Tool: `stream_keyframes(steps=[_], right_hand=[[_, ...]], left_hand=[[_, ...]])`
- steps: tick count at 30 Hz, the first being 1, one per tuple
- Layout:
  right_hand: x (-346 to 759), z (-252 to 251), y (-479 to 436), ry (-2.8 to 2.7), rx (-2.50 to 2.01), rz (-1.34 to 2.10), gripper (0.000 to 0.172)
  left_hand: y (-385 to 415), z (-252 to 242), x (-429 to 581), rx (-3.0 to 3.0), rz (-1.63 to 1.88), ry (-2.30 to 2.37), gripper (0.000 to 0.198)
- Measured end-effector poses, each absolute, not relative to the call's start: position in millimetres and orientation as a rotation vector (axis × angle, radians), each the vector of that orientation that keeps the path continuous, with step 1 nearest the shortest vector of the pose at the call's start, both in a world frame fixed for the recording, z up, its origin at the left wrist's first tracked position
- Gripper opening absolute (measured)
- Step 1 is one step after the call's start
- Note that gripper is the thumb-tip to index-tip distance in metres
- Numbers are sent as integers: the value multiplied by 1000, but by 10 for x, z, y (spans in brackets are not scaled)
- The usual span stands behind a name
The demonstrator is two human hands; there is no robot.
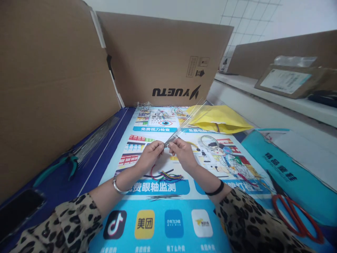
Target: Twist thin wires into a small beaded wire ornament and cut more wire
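Observation:
My left hand [150,154] and my right hand [184,153] meet over the printed sheet, both closed on the near end of a bundle of thin, stiff wires [187,122]. The wires fan out away from me, up and to the right. Fingers and thumbs hide the gripped ends. Beneath the hands lies a small bunch of coloured cords [170,175], red, yellow, green and dark. Closer to me is a small pile of short, dark wire pieces [163,197].
Left: pliers [56,169], more wires [98,140], a phone [23,207]. Right: red-handled scissors [298,215], a teal bag [279,167], a clear ring-shaped roll [210,142], tangled threads [231,162]. A yellow envelope [226,117] lies behind. Cardboard panels [158,56] stand at back and left.

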State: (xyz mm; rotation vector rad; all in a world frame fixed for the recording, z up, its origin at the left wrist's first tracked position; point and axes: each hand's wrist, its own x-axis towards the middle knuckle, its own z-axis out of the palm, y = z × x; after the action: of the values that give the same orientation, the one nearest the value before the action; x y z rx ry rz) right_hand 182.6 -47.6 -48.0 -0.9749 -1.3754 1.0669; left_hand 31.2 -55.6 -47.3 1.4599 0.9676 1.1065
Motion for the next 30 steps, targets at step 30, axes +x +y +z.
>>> stream_keyframes(steps=[30], right_hand=[[1804,-534,-460,-1285,-969,1238,15]], left_hand=[[-547,-489,299,1600,1124,1115,26]])
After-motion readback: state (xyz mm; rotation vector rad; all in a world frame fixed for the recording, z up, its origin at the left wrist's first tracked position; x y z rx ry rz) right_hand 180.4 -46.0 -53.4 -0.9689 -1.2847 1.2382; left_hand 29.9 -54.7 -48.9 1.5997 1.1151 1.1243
